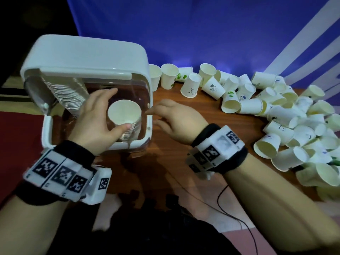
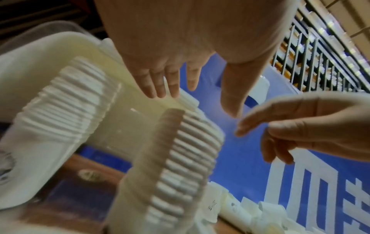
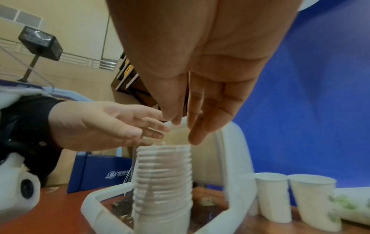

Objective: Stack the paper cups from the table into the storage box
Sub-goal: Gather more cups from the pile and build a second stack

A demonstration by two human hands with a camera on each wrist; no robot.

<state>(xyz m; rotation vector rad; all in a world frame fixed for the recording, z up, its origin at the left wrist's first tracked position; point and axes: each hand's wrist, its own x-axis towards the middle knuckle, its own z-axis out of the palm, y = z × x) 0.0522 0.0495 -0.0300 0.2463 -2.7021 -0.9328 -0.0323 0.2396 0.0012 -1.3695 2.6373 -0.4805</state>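
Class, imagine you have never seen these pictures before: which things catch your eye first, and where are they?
First the heap of loose paper cups tumbled across the right side of the wooden table. Next the white storage box at the left, holding two tall cup stacks, one of them upright between the hands. The left hand reaches around that stack's top, and the right hand hovers open beside the box.
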